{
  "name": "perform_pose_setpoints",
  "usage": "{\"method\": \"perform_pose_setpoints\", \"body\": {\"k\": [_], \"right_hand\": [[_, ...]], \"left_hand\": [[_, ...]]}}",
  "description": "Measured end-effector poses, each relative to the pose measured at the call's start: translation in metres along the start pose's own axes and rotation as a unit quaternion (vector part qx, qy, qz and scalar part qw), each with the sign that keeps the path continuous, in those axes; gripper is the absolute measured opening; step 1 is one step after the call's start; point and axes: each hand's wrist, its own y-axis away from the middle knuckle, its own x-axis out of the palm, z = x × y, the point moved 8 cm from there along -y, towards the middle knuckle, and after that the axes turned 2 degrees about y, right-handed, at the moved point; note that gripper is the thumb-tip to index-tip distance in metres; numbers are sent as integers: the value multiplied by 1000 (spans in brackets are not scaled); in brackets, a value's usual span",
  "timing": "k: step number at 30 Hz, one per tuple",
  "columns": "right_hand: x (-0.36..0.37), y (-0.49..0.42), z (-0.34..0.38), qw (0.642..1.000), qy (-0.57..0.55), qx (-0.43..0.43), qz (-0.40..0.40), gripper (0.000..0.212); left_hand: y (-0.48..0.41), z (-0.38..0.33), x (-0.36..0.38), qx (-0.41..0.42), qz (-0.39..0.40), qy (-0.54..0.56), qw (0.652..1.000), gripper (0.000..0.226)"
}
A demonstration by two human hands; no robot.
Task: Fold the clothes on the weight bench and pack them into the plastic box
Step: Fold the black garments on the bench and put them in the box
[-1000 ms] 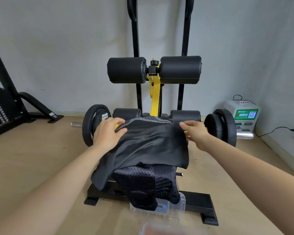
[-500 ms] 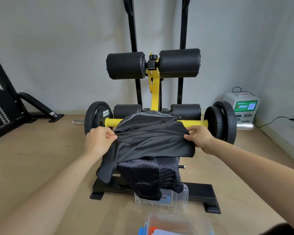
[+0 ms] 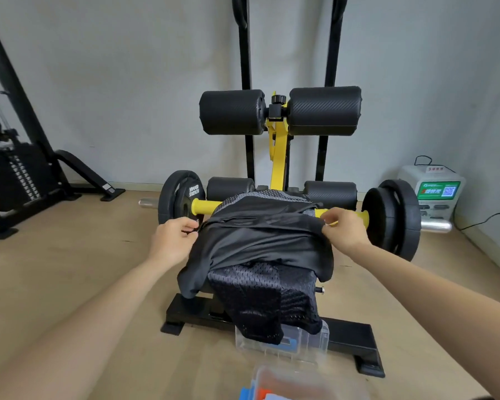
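Two pinches, left hand [image 3: 172, 241] and right hand [image 3: 344, 229], clamp the black garment [image 3: 260, 246] atop the weight bench [image 3: 191, 313]; we judge folding starting; next needs an even lift.

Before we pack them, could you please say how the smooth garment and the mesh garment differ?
The smooth garment is plain and sheeny; the mesh garment is perforated. The smooth garment lies on top, pinched by the left hand and right hand; the mesh garment hangs beneath it, untouched, toward the plastic box. Both are dark, draped on the bench.
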Motion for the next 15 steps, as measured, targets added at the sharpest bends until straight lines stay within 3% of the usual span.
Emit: {"method": "perform_pose_setpoints", "body": {"k": [4,8,12,15], "right_hand": [[23,0,62,994,-30,-105,31,7],[69,-2,115,977,-14,-176,118,17],[108,-7,132,961,58,-191,190,31],[116,-15,133,962,81,-193,176,13]], "left_hand": [[17,33,0,-128,59,23,990,22],[43,54,19,-284,125,129,942,32],[33,54,17,-217,104,140,960,9],[25,54,6,-174,53,164,970,8]]}}
